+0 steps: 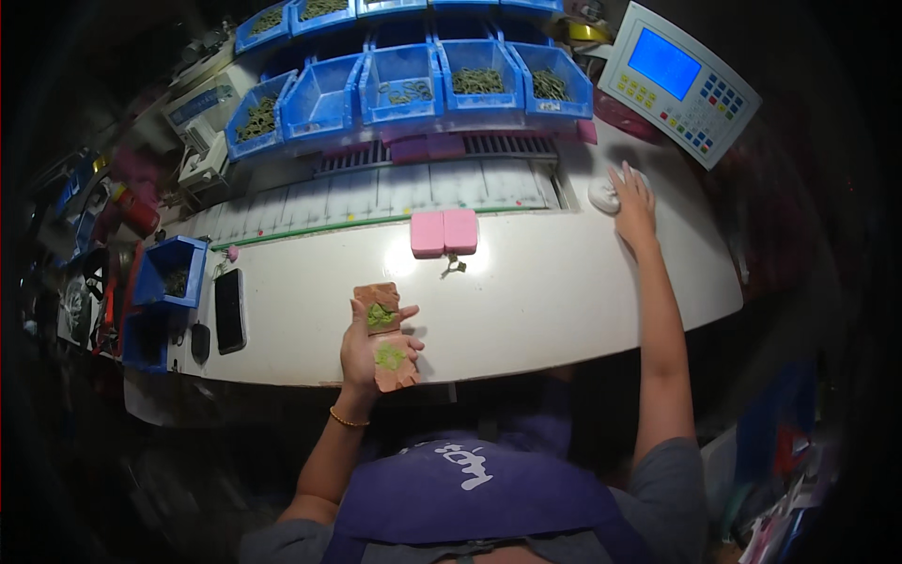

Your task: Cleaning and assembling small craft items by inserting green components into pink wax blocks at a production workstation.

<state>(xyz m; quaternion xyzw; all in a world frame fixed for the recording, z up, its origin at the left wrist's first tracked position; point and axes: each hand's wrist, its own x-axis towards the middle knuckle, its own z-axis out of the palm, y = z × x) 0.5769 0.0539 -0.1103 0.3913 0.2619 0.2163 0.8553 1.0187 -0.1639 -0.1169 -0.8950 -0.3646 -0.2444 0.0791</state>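
Note:
In my left hand (355,352) lies a spread-open brown mould (385,368), its two halves one above the other. Pale green material shows in the middle of each half. The thumb is along the left edge, and fingertips come out past the right edge. My right hand (635,202) reaches far to the right, its fingers resting on a small white rounded thing (603,195), partly covered and too unclear to name. Between the hands, two pink blocks (443,233) stand side by side on the white table (540,301). A small dark greenish branched piece (455,266) touches their front.
Blue bins (321,99) line the back, several with small greenish pieces. A control panel with a blue screen (665,64) tilts at the back right. A phone (230,310), a dark oval object (200,344) and another blue bin (170,271) sit at the left edge.

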